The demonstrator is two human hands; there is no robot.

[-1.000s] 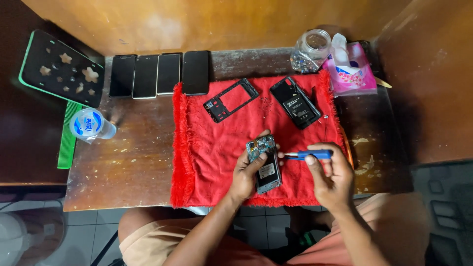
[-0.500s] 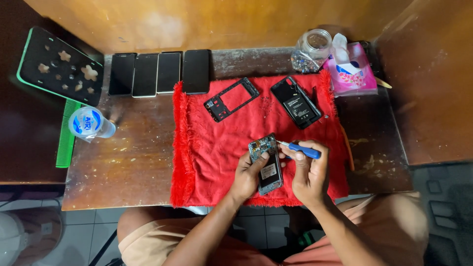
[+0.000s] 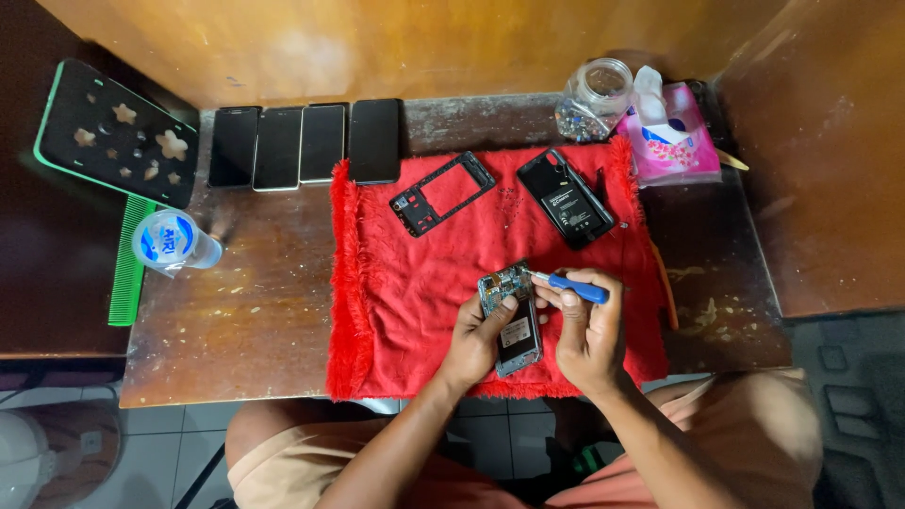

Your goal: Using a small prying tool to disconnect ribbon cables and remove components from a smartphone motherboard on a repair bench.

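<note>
My left hand (image 3: pixel 476 341) grips one opened phone (image 3: pixel 510 318) over the red cloth (image 3: pixel 415 292); right hand (image 3: pixel 586 332) pinches one blue screwdriver (image 3: pixel 573 287), tip on it. Beyond: one frame (image 3: pixel 441 193), one back cover (image 3: pixel 568 198). Farthest on the surface (image 3: pixel 255 311): four dark phones (image 3: pixel 304 143), one jar (image 3: pixel 594 98).

The left hand (image 3: pixel 476 339) covers the lower left edge of the open phone (image 3: pixel 512 319). Its board parts are too small to tell. The right hand (image 3: pixel 586 330) hides the screwdriver (image 3: pixel 573 287) handle's rear. At 1 o'clock, the jar (image 3: pixel 596 97) holds bits too small to make out.
</note>
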